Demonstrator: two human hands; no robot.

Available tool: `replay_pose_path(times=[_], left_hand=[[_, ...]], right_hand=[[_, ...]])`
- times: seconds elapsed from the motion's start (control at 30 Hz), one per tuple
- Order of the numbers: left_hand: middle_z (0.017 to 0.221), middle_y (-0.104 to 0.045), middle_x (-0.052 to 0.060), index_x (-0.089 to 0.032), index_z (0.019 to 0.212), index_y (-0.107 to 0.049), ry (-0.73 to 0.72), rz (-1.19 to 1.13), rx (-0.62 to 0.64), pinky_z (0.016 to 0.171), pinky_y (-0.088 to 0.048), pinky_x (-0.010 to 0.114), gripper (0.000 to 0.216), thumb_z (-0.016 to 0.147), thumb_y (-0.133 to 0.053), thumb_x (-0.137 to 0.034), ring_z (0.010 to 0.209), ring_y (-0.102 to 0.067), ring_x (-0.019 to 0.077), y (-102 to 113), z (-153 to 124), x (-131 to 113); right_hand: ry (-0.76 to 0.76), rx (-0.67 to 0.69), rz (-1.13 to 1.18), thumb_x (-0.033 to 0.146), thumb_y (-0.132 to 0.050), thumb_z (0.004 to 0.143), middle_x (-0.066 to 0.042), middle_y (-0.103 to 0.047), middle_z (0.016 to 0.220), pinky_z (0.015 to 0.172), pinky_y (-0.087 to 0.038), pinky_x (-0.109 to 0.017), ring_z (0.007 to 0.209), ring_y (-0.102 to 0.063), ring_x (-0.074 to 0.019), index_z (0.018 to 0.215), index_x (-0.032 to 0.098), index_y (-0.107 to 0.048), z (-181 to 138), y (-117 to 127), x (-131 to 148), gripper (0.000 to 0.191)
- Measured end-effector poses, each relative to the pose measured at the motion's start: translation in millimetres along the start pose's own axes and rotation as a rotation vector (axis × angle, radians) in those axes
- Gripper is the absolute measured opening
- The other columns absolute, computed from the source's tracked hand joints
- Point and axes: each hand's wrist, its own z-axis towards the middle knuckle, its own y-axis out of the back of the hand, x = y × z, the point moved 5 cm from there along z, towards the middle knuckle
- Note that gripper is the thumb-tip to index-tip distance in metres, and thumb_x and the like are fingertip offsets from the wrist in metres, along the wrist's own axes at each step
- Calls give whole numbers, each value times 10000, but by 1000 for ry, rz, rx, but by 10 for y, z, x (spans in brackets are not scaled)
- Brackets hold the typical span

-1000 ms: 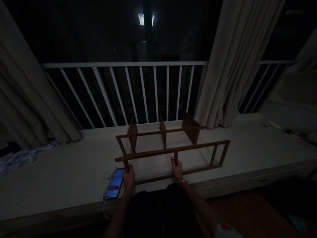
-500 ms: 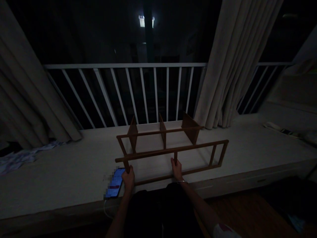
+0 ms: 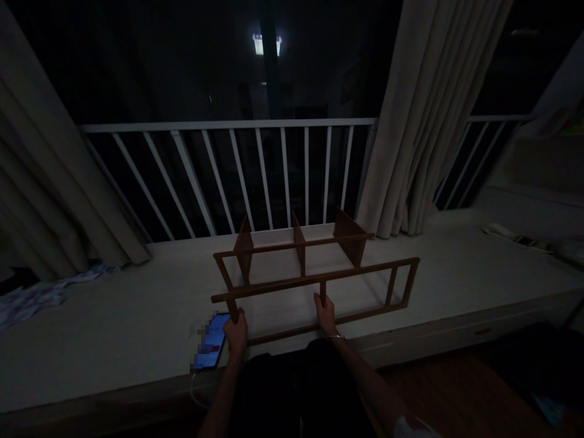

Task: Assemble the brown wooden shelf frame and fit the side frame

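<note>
A brown wooden rack (image 3: 314,277) made of slim rails and upright dividers stands on a pale window ledge (image 3: 137,304) in a dim room. My left hand (image 3: 237,330) is closed round the short post at the rack's near left corner. My right hand (image 3: 325,314) grips a short upright post in the middle of the front frame. Three dividers rise from the back half of the rack. A lit phone (image 3: 210,342) lies on the ledge just left of my left hand, a white cable trailing down from it.
A white railing (image 3: 228,176) runs behind the ledge against a dark window. Beige curtains hang at the left (image 3: 50,182) and the right (image 3: 424,121). Crumpled patterned cloth (image 3: 36,295) lies at the far left, small items (image 3: 524,239) at the far right.
The view has shifted slightly, and the rack and both hands sit a little lower in the frame. Neither grip has changed.
</note>
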Motion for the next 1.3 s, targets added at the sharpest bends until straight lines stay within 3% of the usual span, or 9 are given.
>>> replay_pose_path(times=[0.3, 0.47, 0.6, 0.7, 0.87, 0.93, 1.13, 1.3], left_hand=[[400, -330, -28, -178, 439, -374, -26, 14, -7, 427, -289, 244, 416, 663, -434, -524, 418, -345, 103, -27, 42, 66], [395, -307, -31, -183, 435, -367, -24, 25, -48, 434, -304, 249, 409, 656, -421, -522, 423, -350, 108, 24, -24, -104], [381, -301, -27, -184, 440, -381, -13, 23, -59, 444, -328, 263, 411, 651, -405, -536, 434, -383, 130, 82, -102, -247], [380, -308, -21, -185, 439, -382, -13, 32, -50, 447, -332, 268, 414, 636, -424, -546, 448, -397, 140, 100, -115, -275], [384, -328, -17, -183, 440, -387, -7, 34, -41, 442, -330, 268, 425, 620, -443, -565, 447, -399, 140, 85, -85, -212], [387, -339, -15, -182, 442, -394, -8, 22, -34, 442, -333, 268, 428, 622, -445, -568, 446, -405, 140, 77, -74, -181], [379, -349, -13, -182, 437, -395, 13, 5, -8, 433, -333, 270, 447, 631, -436, -582, 435, -416, 145, 74, -75, -149], [372, -341, -23, -180, 449, -392, 13, -11, -24, 420, -324, 261, 455, 645, -422, -589, 414, -403, 132, 89, -91, -144]], right_hand=[[22, 44, 5, 539, -434, 736, 23, -459, 618, 563, -344, -223, 591, -392, -107, 732, 169, -494, -17, 1, 9, 375], [19, 229, -48, 513, -396, 773, 22, -486, 632, 597, -383, -241, 599, -448, -118, 769, 187, -479, -31, 33, 54, 337], [65, 363, -100, 489, -472, 742, -36, -553, 907, 683, -422, -265, 767, -521, -144, 1012, 196, -440, -59, 295, 59, 400], [87, 265, -202, 497, -483, 724, -72, -515, 1052, 695, -434, -286, 802, -531, -157, 1080, 193, -404, 5, 783, -51, 475], [47, -174, -486, 507, -436, 726, -144, -479, 1110, 728, -420, -327, 742, -533, -176, 1120, 139, -388, 296, 1845, -259, 542], [35, -216, -557, 497, -450, 716, -152, -468, 1131, 721, -418, -321, 735, -540, -179, 1160, 125, -361, 427, 2090, -256, 587], [6, -252, -681, 479, -411, 739, -140, -508, 1105, 685, -410, -296, 690, -551, -171, 1219, 124, -315, 696, 2250, 25, 604], [-39, -163, -704, 443, -425, 741, -101, -596, 932, 646, -404, -275, 693, -572, -181, 1084, 141, -460, 790, 2153, 185, 458]])
